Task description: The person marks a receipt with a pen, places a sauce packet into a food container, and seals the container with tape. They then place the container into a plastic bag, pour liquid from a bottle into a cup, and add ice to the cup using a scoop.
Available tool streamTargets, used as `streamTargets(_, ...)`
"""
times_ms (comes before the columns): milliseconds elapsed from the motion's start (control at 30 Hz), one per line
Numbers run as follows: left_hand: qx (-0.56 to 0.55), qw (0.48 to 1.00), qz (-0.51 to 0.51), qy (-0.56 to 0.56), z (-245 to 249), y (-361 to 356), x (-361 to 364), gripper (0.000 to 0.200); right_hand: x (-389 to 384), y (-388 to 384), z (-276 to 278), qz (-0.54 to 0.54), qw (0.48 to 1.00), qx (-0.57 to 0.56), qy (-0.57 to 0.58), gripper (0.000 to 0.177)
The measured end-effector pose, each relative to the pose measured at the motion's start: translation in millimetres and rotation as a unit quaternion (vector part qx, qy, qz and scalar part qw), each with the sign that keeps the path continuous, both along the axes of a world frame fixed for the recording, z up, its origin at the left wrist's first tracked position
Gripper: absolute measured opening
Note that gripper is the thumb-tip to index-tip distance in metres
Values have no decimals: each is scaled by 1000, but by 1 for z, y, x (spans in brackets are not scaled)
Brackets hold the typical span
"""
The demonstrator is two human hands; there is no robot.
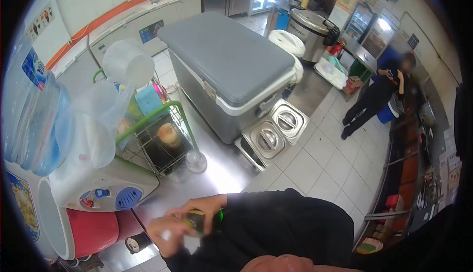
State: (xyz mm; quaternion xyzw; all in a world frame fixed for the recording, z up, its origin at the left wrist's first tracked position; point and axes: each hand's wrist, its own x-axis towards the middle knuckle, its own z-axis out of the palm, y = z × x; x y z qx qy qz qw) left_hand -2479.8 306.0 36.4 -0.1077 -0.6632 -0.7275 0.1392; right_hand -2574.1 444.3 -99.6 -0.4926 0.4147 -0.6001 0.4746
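Low in the view, close to my body, both hands are together around a dark green bottle (198, 220) with a yellowish end. My right hand (209, 209) comes in from the right, its fingers wrapped over the bottle. At the bottle's left end is my left hand (165, 231), closed and blurred. A small white patch (166, 235) shows at its fingers, too smeared to name. The hands partly cover the bottle. Beyond them is a steel counter (221, 176). A clear plastic cup-like item (196, 161) stands on it, near a green-framed wire rack (170, 146).
A large grey cooler box (229, 57) stands ahead, beside lidded steel pans (266, 141). At left are a water dispenser (103, 188) and a red container (93, 230). A black cup (137, 243) is below. Another person (377, 92) stands on the tiled floor at right, hands raised together.
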Motion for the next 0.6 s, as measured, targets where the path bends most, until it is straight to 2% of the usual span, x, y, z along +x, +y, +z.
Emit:
streamTargets(33,-6,993,-109,41,0,-1,-6,28,-9,-1,8,30,999,-18,-5,82)
streamTargets(67,0,983,-167,69,2,2,-18,32,-16,0,21,59,998,-33,-12,82)
streamTargets(100,1,989,-137,51,0,2,-25,32,-22,0,28,90,995,-48,-21,82)
streamTargets(167,4,997,-76,11,-15,-2,-38,36,-33,3,10,17,999,-7,-42,77)
streamTargets(233,-30,980,197,-3,-37,6,-47,62,-50,9,11,-49,997,43,-29,74)
streamTargets(300,-43,924,374,69,-40,16,-70,71,-58,7,-4,-177,979,78,55,71)
streamTargets(433,-12,867,496,48,-78,-7,-32,57,-68,-18,-86,-408,906,39,108,71)
streamTargets(467,-45,834,547,53,-78,-8,-25,48,-70,-23,-90,-417,900,67,105,72)
streamTargets(500,-17,808,587,37,-88,-12,-13,36,-79,-24,-92,-418,897,94,105,73)
streamTargets(600,-57,737,674,-4,-88,-23,19,25,-90,-33,-93,-433,863,84,248,68)
